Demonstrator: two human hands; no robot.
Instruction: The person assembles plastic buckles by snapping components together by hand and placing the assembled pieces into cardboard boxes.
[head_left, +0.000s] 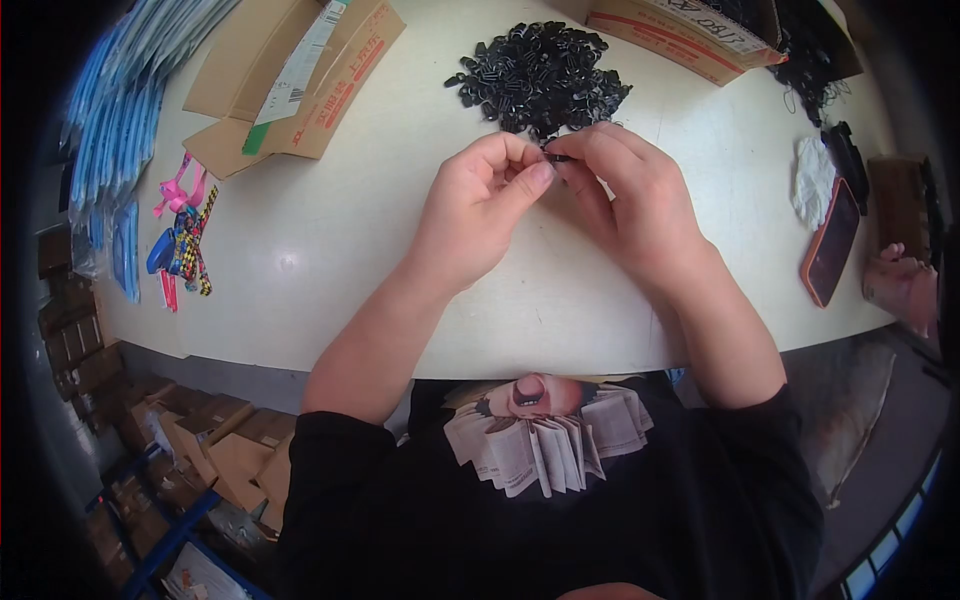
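Note:
Both my hands meet over the table, just at the near edge of a heap of small black plastic clips [540, 75]. My left hand [470, 210] is closed, thumb pressed against the bent fingers. Thumb and forefinger of my right hand [645, 200] pinch a small black clip [560, 157] between the two hands. Fingers cover most of that piece, so its exact shape and how firmly the left fingertips grip it are hard to see.
An open cardboard box [345, 75] stands at upper left, another box [680, 40] at upper right. Blue plastic-wrapped packs [115, 120] pile up far left, near colourful straps [187, 240]. At right lie a phone [830, 242], white tissue [813, 180] and black cords [815, 70].

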